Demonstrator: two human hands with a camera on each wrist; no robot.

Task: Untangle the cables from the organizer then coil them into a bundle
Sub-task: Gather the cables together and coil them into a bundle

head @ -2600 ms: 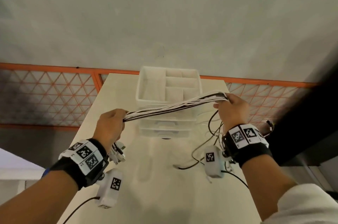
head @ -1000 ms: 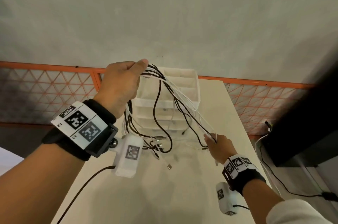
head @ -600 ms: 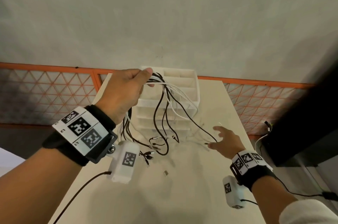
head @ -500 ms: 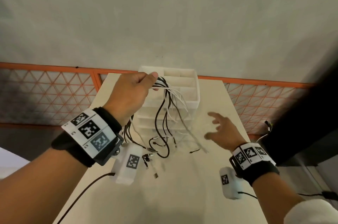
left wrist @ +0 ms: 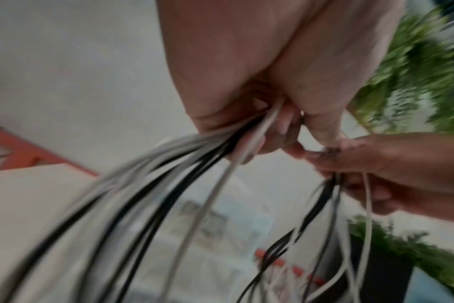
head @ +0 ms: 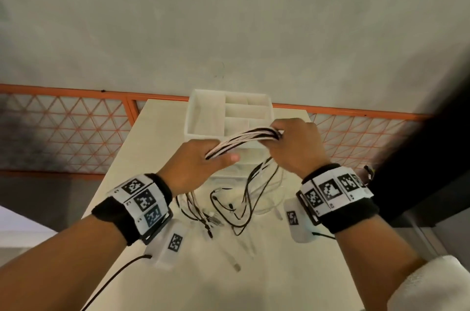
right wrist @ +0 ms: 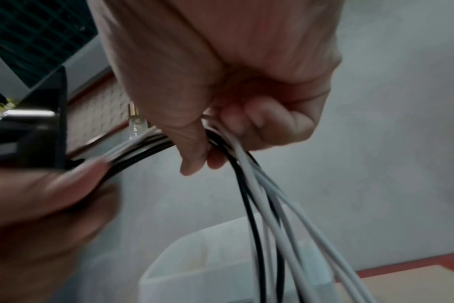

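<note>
Both hands now grip the black and white cables (head: 244,141), the right hand (head: 292,148) having returned beside the left hand (head: 195,165), stretching them above the white plastic organizer (head: 229,117) at the desk's (head: 279,272) far edge, so coiling can proceed.

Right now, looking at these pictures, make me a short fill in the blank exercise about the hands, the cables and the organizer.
1. The cables are held by ____ hands at once.
2. The cables come in two colours, white and ____.
3. The organizer behind the left hand and right hand is coloured ____.
4. The loose cable ends hang down over the ____.

Missing words: both; black; white; table
</note>
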